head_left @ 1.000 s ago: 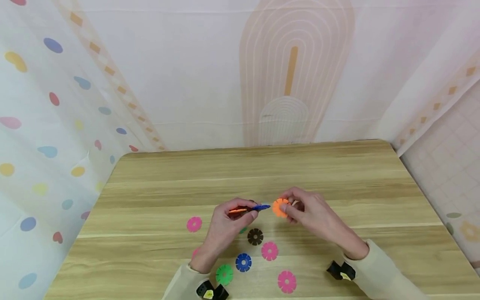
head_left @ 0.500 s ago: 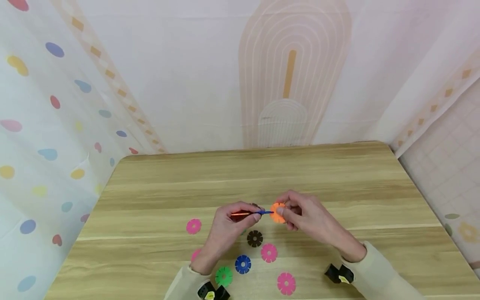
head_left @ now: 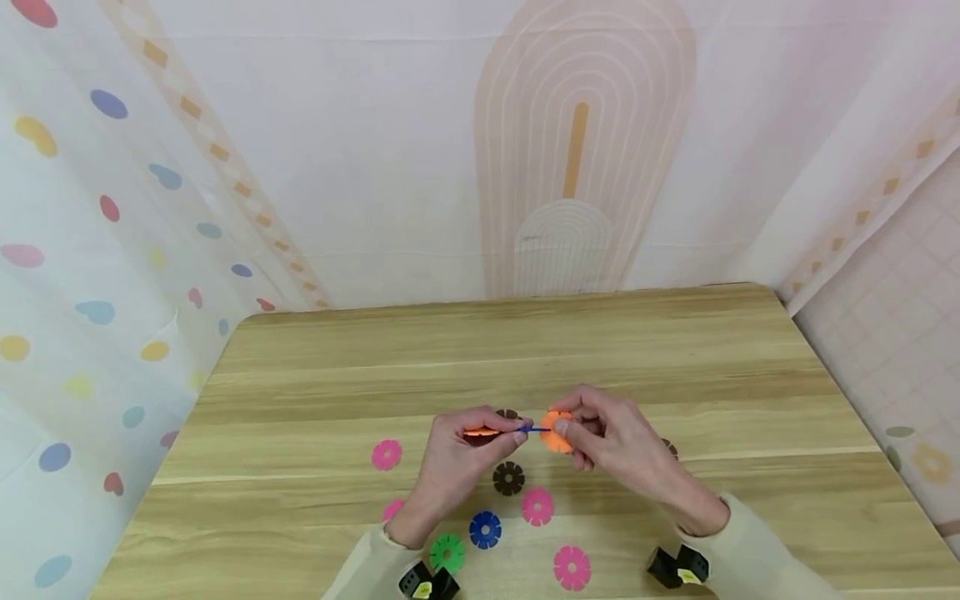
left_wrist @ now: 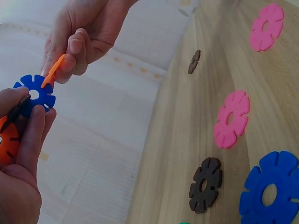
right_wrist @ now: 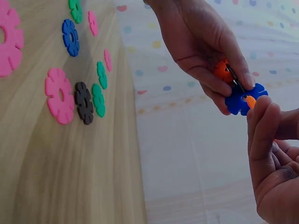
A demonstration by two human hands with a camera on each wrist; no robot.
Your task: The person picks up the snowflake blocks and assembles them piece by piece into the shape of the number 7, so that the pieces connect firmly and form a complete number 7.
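Orange plastic notched disc (head_left: 557, 432), pinched edge-on in the right hand (head_left: 611, 435), met a slot of the blue notched disc (left_wrist: 35, 94) pinched by the left hand (head_left: 465, 450), above the tabletop (head_left: 675, 367) near its front edge.

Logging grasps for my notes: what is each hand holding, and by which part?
The left hand pinches a joined cluster, fingers on the blue disc at its rim. The right hand pinches a single orange disc by its edge, touching the blue disc.
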